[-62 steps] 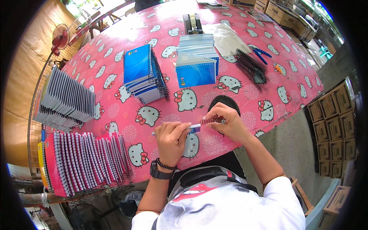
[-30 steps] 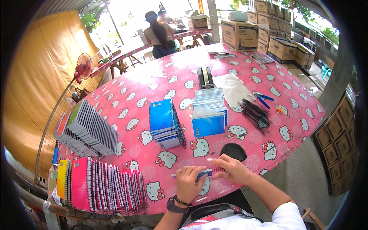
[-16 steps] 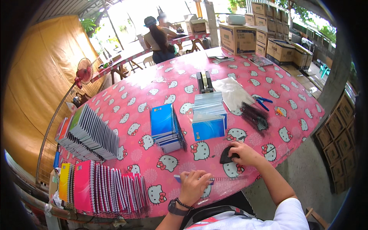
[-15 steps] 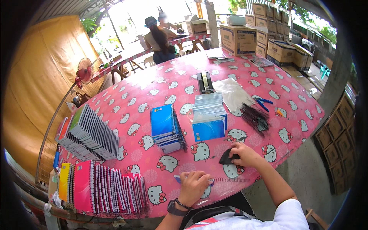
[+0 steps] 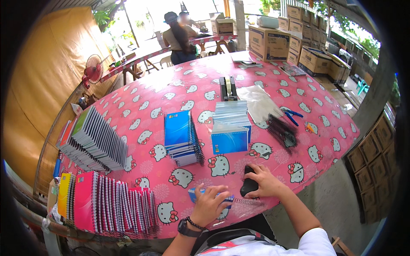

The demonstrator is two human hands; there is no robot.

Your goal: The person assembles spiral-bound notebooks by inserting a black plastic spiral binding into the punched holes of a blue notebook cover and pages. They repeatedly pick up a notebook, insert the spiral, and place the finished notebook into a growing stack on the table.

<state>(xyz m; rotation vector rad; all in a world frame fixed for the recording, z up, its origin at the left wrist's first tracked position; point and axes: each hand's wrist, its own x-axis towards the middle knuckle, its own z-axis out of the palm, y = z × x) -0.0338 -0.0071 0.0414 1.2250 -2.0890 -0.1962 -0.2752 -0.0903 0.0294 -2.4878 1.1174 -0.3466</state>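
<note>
My left hand point(image 5: 211, 205) is curled over a small blue notebook point(image 5: 194, 195) near the table's front edge, fingers slightly spread and gripping it. From the notebook's right end runs a thin wire spiral coil point(image 5: 250, 202). My right hand point(image 5: 265, 182) grips a dark, smooth, rounded object point(image 5: 248, 182) just above the coil; its kind I cannot make out. Farther off are a stack of blue spiral notebooks point(image 5: 178, 130) and a pile of blue-covered pads point(image 5: 229, 141) with punched holes along the edge.
Pink notebooks point(image 5: 87, 202), yellow ones point(image 5: 65, 194) and a tall stack of green-topped notebooks point(image 5: 87, 123) stand at left. Beyond the pads are a tape dispenser point(image 5: 228, 89), loose black coils point(image 5: 282, 132), blue-handled pliers point(image 5: 293, 116) and a clear plastic sheet point(image 5: 256, 102). Cartons point(image 5: 268, 44) stand behind.
My right hand and the dark object have moved left and slightly down, nearer the notebook. My left hand's fingers have spread a little, baring more of the blue cover. The view has shifted slightly.
</note>
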